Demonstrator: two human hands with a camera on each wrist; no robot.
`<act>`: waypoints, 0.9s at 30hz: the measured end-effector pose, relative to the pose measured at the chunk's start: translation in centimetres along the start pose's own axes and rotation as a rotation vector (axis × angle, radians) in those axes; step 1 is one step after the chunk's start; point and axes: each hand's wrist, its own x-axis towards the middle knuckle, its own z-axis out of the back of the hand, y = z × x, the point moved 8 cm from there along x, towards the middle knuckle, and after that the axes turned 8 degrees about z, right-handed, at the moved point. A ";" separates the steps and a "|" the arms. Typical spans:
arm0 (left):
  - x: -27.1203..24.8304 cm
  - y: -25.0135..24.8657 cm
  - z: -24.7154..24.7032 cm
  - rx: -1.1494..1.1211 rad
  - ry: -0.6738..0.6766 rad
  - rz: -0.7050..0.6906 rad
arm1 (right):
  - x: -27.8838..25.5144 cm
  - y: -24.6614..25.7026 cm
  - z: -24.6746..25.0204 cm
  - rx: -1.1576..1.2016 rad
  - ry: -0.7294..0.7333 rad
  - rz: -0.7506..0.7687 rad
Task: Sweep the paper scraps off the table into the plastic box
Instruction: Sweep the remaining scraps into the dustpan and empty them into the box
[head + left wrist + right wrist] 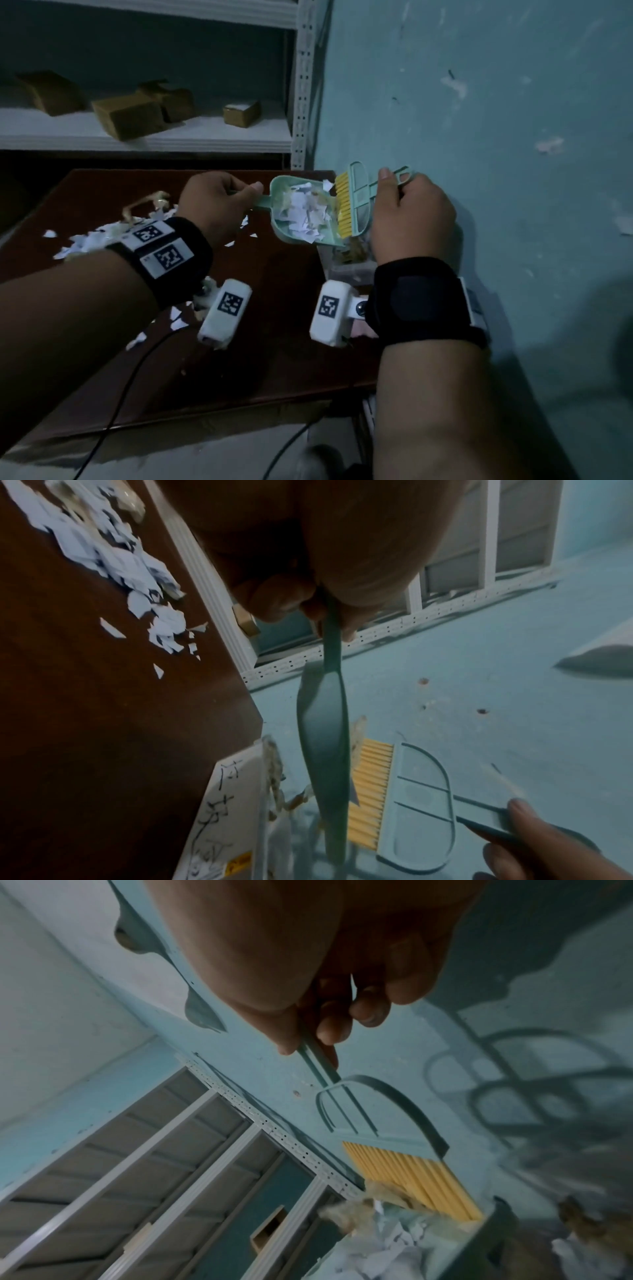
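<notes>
My left hand (219,202) grips the handle of a mint-green dustpan (301,212) heaped with white paper scraps (303,214), held at the table's right edge over a clear plastic box (352,263) that is mostly hidden behind pan and hand. My right hand (407,212) grips the handle of a green brush with yellow bristles (344,209), its bristles set against the pan's open side. The left wrist view shows the dustpan (323,750) edge-on and the brush (404,799) beside it. In the right wrist view the brush (407,1175) meets the scraps (387,1248). More scraps (102,236) lie on the brown table (274,342).
A teal wall (496,137) stands close on the right. A white shelf unit (144,133) with brown blocks rises behind the table. Cables (130,394) trail over the table's front edge. A labelled white box (226,818) sits below the table's edge.
</notes>
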 end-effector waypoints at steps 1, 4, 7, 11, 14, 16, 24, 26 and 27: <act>0.1 -0.6 -0.8 0.045 0.022 -0.012 | 0.1 -0.4 -0.1 -0.027 0.003 0.001; 0.7 -2.2 -2.4 0.149 0.069 -0.039 | 0.4 -1.3 -0.5 -0.047 0.020 0.013; 1.0 -4.5 -3.6 0.296 0.093 -0.121 | 0.6 -1.9 -0.8 -0.039 0.050 0.011; 0.4 -7.9 -4.6 0.466 0.077 -0.249 | 0.7 -2.3 -0.8 -0.012 0.058 -0.006; 0.1 -10.0 -5.0 0.537 0.046 -0.335 | 0.8 -2.3 -0.5 0.003 0.050 -0.005; 0.2 -10.8 -5.1 0.564 0.026 -0.361 | 0.8 -2.2 -0.1 0.010 0.031 -0.009; 0.0 -11.0 -3.8 0.530 -0.043 -0.380 | 0.4 -1.8 0.7 0.057 -0.031 -0.023; -0.4 -11.2 -3.2 0.493 -0.054 -0.391 | 0.3 -1.7 0.2 0.068 -0.012 -0.025; -0.6 -11.3 -2.9 0.478 -0.061 -0.390 | 0.2 -1.6 -0.3 0.067 0.001 -0.020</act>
